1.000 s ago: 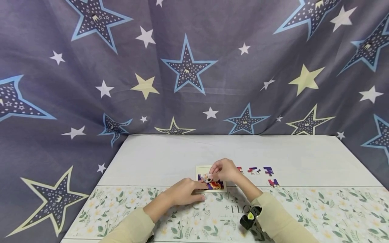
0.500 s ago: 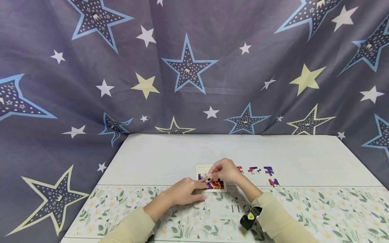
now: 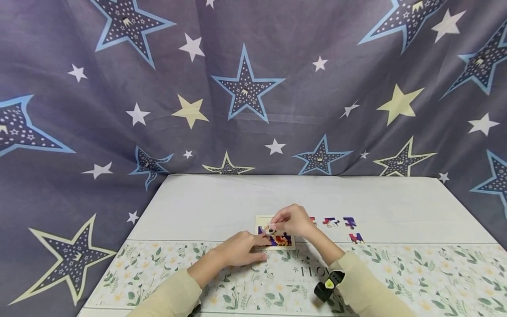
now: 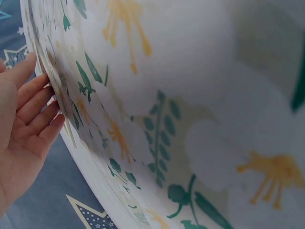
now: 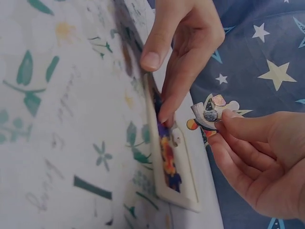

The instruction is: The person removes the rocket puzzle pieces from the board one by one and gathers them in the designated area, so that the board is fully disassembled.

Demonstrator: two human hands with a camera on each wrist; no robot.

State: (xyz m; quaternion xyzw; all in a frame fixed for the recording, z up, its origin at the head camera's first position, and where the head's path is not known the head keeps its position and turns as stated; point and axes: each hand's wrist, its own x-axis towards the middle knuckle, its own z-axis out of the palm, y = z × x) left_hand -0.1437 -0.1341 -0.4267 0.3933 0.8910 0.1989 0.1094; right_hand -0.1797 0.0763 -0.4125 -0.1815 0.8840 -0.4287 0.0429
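Observation:
A small puzzle tray with a cream frame (image 3: 261, 219) lies near the middle of the table, its lower part filled with purple and orange pieces (image 3: 283, 240). My left hand (image 3: 240, 249) rests on the left of it, fingers extended, fingertips on the picture. Between the thumb and fingers of my right hand (image 3: 295, 221) is a puzzle piece (image 5: 212, 114), pale with black and orange print. In the right wrist view it is held tilted, apart from the tray. The left wrist view shows the fingers of my left hand (image 4: 33, 109) by the tray's edge.
Several loose puzzle pieces (image 3: 349, 223) lie to the right of the tray, one partly behind my right hand. A floral mat (image 3: 190, 281) covers the front of the white table (image 3: 214, 198). Behind the table hangs a grey curtain (image 3: 293, 114) with stars.
My right hand has lifted slightly with the puzzle piece and turned it a little over the tray. My left hand has stayed in place on the picture.

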